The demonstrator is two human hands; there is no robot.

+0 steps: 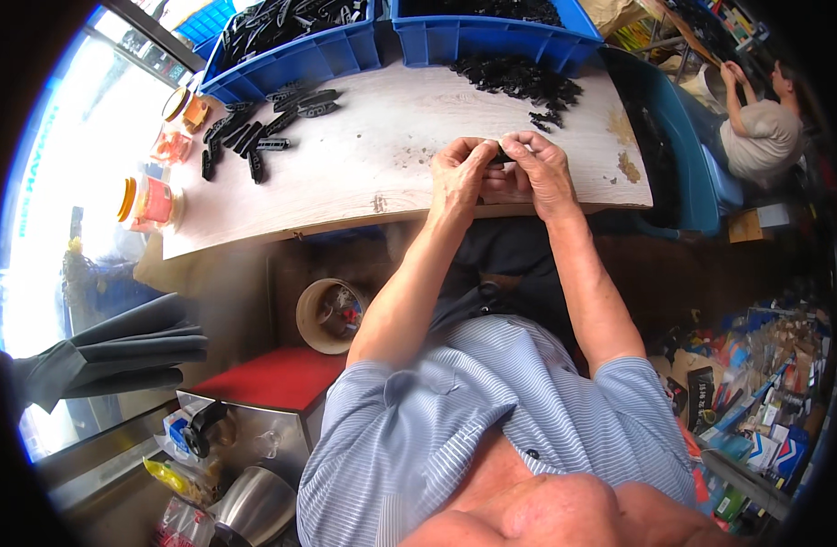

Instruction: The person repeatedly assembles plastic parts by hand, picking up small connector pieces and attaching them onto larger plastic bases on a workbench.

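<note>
Hands meet over the table (373, 173) near its front edge: left hand (459, 173) and right hand (541, 169) both pinch one small black part (502, 153) between fingertips. Assembly seems underway; pressing it together needs careful alignment. Loose black pieces (518, 77) lie beyond.

Two bins (300, 59) (491, 36) along table (364, 173) far edge; assembled parts (254, 132) on the left, loose pile (518, 77) right; both hands (459, 173) (546, 173) together at near edge.
</note>
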